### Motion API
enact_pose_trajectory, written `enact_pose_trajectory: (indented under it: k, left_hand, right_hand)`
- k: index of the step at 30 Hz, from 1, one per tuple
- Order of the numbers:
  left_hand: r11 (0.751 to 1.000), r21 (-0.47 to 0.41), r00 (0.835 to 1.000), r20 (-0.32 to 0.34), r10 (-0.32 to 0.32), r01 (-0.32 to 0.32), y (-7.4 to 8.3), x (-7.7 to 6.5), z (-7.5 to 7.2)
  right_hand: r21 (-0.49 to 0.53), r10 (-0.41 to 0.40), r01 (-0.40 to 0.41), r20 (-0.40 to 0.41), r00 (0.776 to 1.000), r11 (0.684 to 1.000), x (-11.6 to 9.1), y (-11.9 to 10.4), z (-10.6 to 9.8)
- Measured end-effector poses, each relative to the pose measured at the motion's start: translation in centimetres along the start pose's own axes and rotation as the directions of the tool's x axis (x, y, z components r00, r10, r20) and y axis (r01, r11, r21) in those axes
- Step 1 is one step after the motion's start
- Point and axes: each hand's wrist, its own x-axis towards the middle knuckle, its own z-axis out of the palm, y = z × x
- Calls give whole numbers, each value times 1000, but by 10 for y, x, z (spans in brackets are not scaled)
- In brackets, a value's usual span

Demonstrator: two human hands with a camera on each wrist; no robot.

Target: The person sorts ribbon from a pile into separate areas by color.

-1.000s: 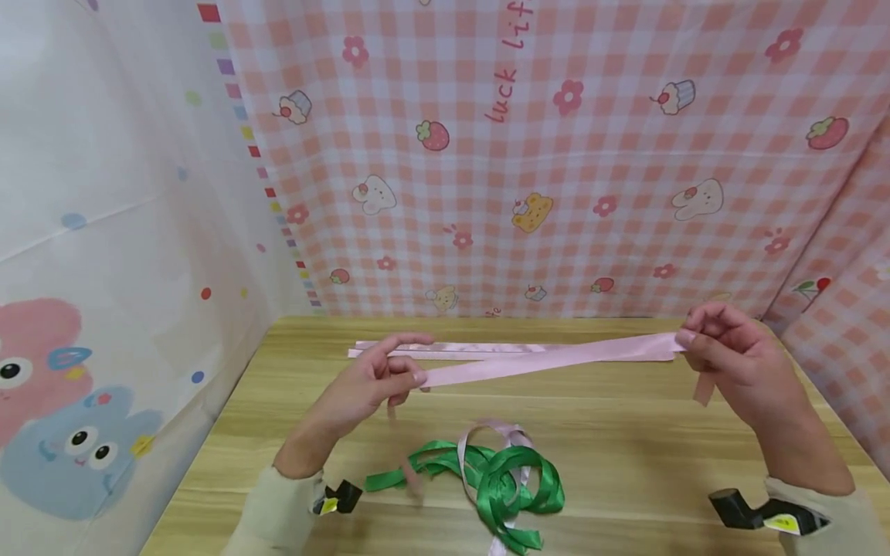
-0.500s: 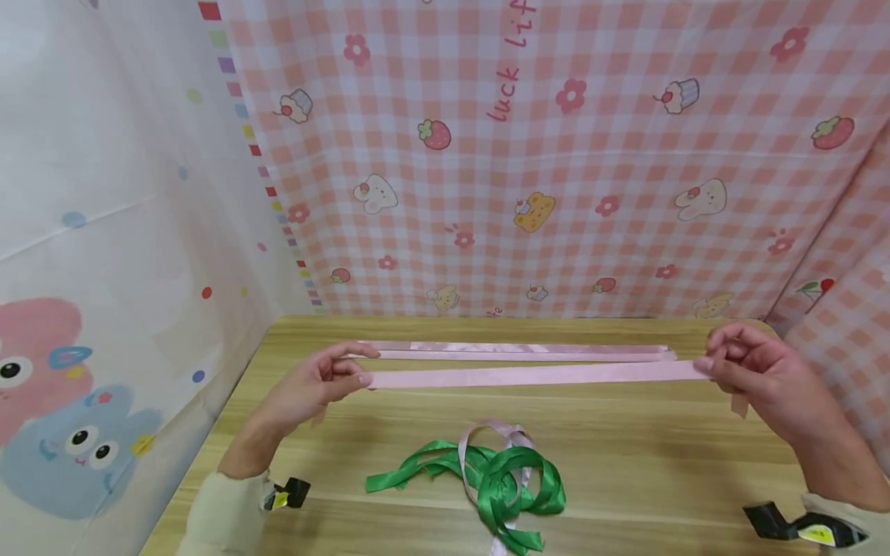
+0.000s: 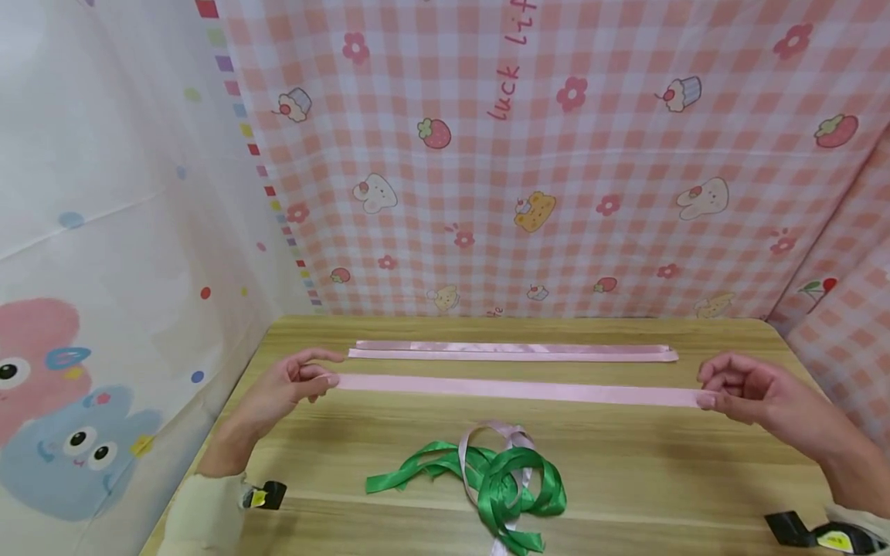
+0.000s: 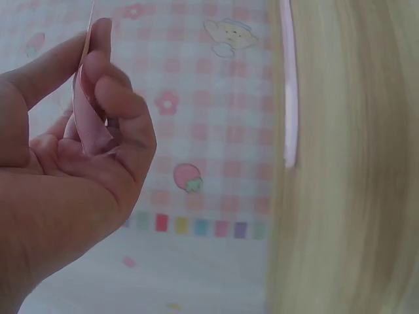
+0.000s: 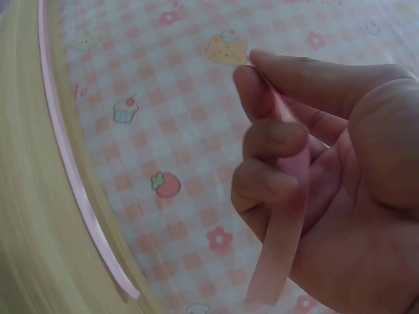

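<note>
A pink ribbon (image 3: 514,388) is stretched between both hands above the table. My left hand (image 3: 281,394) pinches it near its left end, and in the left wrist view a short tail of the ribbon (image 4: 90,118) lies within the palm. My right hand (image 3: 761,390) pinches the other end; the right wrist view shows a longer tail of ribbon (image 5: 281,242) hanging past the curled fingers. Behind the held ribbon, pink ribbon strips (image 3: 514,354) lie flat, side by side, along the back of the table.
Nearer the front of the wooden table (image 3: 626,463) lies a loose heap of green ribbon (image 3: 497,486), tangled with a pale pink ribbon (image 3: 463,459). A checked cloth (image 3: 487,177) hangs behind the table, and a white printed cloth (image 3: 139,193) hangs at the left.
Both hands have moved apart, pulling the pink ribbon from a slanted, shorter span to a longer, straight one. The right hand has lowered. The strips and green heap stay put.
</note>
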Motion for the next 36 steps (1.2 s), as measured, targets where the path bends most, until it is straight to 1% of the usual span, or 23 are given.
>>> enact_pose_trajectory:
  k: [4, 8, 11, 14, 17, 20, 25, 27, 31, 34, 36]
  left_hand:
    - [999, -40, 1000, -19, -6, 6, -8, 2, -4]
    - [997, -79, 998, -57, -28, 24, -16, 5, -7]
    - [990, -134, 996, -68, -52, 42, -22, 6, -8]
    - [980, -180, 993, -76, -93, 78, -27, 7, -9]
    - [976, -184, 986, -96, -139, 120, -31, 7, -9]
    - [971, -183, 978, -113, -176, 154, -35, 7, -9]
    - [954, -242, 971, -117, -210, 178, -42, 10, -9]
    - [951, -248, 969, -121, -217, 182, -47, 12, -8]
    - [951, -226, 959, -143, -245, 210, -61, 16, -5]
    - [939, -257, 950, -152, -272, 227, -72, 22, -2]
    - [931, -283, 946, -159, -283, 231, -79, 27, 0]
  right_hand:
    - [-43, 33, -33, 6, 999, 999, -1, 1, -1]
    - [-49, 46, -45, 4, 999, 998, -1, 5, -5]
    - [-65, 86, -88, -38, 996, 994, -1, 11, -7]
    - [-77, 118, -125, -80, 990, 989, -2, 18, -8]
    - [-66, 143, -151, -107, 984, 986, -3, 27, -9]
    - [-46, 162, -169, -117, 980, 985, -4, 34, -9]
    - [-32, 159, -165, -131, 979, 986, -5, 44, -10]
    - [-20, 158, -162, -134, 978, 987, -6, 51, -11]
    - [40, 196, -192, -145, 970, 981, -5, 68, -10]
    - [103, 237, -223, -157, 959, 969, -3, 82, -9]
    - [114, 257, -239, -183, 949, 964, 0, 90, -8]
